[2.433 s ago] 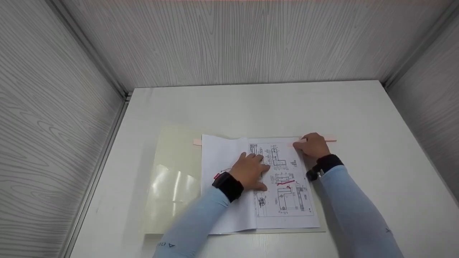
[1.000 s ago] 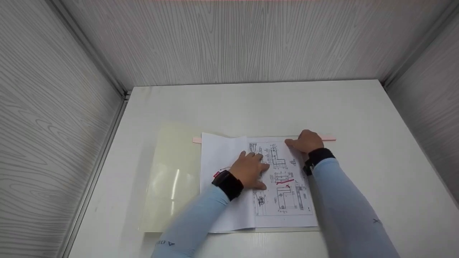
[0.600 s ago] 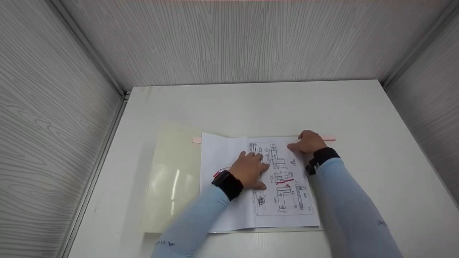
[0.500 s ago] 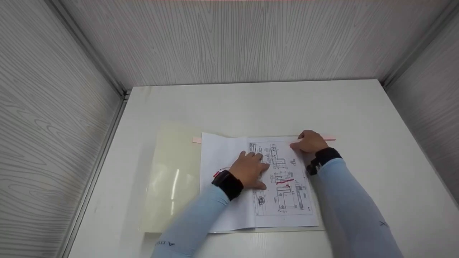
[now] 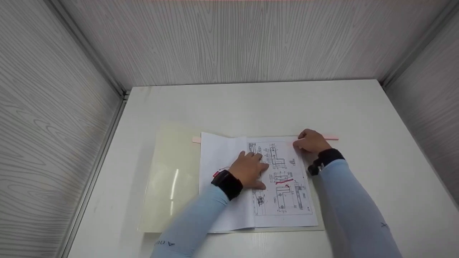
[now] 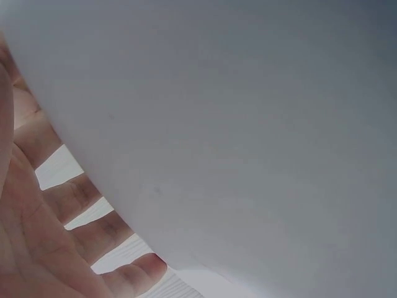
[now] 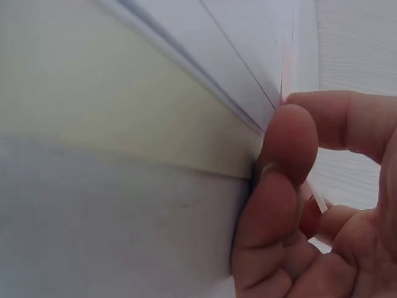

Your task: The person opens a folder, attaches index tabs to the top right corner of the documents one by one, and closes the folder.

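Note:
An open stack of white pages lies in a pale yellow folder. The right-hand page carries technical drawings with red marks; the left page is turned over. My left hand rests with spread fingers across the fold, pressing the pages down. At the stack's upper right corner my right hand has curled fingers and pinches a narrow pink strip at the page edge. In the right wrist view the pink strip shows along the sheets beside the fingertips. A white sheet covers most of the left wrist view.
A second bit of pink strip sticks out left of the turned page; whether both bits are one piece cannot be seen. The white table is bounded by grey wood-grain panels at the back and both sides.
My right hand shifted left along the top edge, then came back right. The pink strip's right end now sits slightly farther right. My left hand has stayed in place.

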`<state>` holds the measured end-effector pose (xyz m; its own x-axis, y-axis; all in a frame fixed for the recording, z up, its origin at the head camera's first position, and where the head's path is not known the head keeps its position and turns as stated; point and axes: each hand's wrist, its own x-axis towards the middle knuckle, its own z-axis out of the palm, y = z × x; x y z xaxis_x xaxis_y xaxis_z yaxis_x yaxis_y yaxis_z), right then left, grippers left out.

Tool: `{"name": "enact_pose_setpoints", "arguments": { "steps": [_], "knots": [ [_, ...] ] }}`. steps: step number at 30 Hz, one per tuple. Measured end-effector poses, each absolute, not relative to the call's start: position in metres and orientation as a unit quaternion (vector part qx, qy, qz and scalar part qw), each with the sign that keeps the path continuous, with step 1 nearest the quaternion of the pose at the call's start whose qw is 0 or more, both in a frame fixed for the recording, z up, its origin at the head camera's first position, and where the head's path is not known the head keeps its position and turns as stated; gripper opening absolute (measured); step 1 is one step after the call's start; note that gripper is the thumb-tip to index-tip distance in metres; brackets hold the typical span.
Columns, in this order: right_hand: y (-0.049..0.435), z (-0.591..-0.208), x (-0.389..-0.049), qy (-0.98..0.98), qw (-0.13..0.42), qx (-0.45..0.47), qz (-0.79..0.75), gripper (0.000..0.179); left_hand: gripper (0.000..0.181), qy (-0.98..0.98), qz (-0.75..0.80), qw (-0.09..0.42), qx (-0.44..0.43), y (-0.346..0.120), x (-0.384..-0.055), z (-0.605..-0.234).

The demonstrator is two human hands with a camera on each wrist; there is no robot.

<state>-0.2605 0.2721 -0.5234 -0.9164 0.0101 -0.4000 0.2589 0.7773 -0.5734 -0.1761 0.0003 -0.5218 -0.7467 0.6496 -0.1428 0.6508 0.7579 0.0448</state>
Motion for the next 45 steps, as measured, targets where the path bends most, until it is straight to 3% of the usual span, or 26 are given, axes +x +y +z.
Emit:
{"name": "enact_pose_setpoints", "arguments": {
  "steps": [9, 18, 26, 34, 45],
  "knots": [
    [0.251, -0.519, -0.258, 0.944, 0.172, 0.079, -0.271, 0.062, 0.073, 0.935, -0.005, 0.075, 0.347, 0.0, -0.177, -0.524],
    [0.258, -0.52, -0.26, 0.939, 0.174, 0.079, -0.285, 0.045, 0.073, 0.934, -0.006, 0.071, 0.349, 0.001, -0.176, -0.523],
    [0.25, -0.518, -0.256, 0.944, 0.176, 0.087, -0.266, 0.062, 0.072, 0.934, -0.001, 0.068, 0.35, 0.0, -0.176, -0.523],
    [0.258, -0.524, -0.258, 0.936, 0.199, 0.085, -0.277, 0.064, 0.074, 0.934, -0.001, 0.076, 0.35, 0.002, -0.176, -0.526],
    [0.266, -0.523, -0.263, 0.939, 0.208, 0.035, -0.27, 0.038, 0.073, 0.935, 0.007, 0.071, 0.346, 0.0, -0.177, -0.524]
  ]
}}
